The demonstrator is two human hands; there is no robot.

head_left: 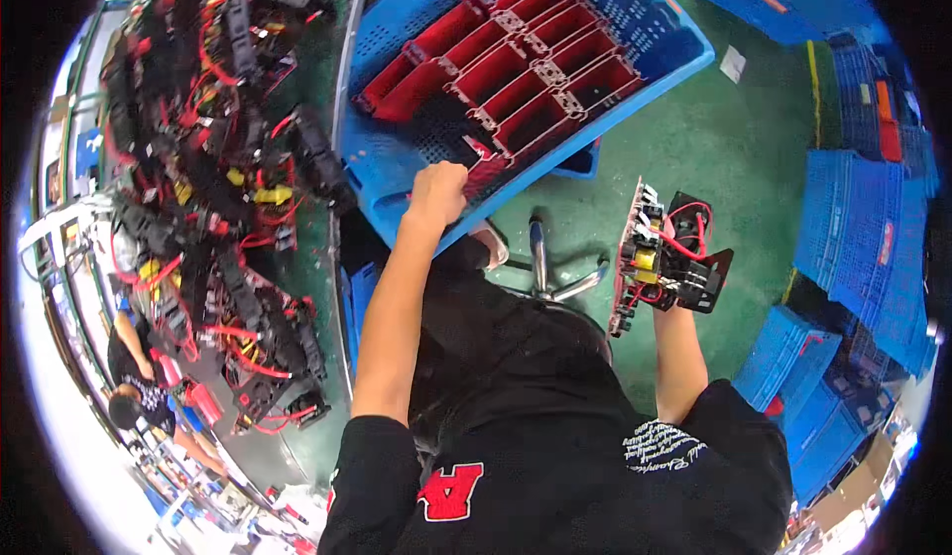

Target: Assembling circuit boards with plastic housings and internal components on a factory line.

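Observation:
My left hand (439, 194) is closed at the near left corner of a large blue plastic crate (617, 123). Just beyond its knuckles a small red and white piece (481, 148) shows; whether the fingers grip it is hidden. Inside the crate stand rows of red panels (516, 54) with pale edges. Off to the right, my right hand (676, 309) holds up a circuit board assembly (650, 262) with a yellow block, red wires and black plastic parts. The assembly covers most of that hand's fingers.
Many black assemblies with red wires (223, 178) are heaped on a green-topped bench to the left. Stacked blue crates (843, 228) line the right side. A chair base (540, 267) stands on the green floor. Another person (129, 406) is at the far left.

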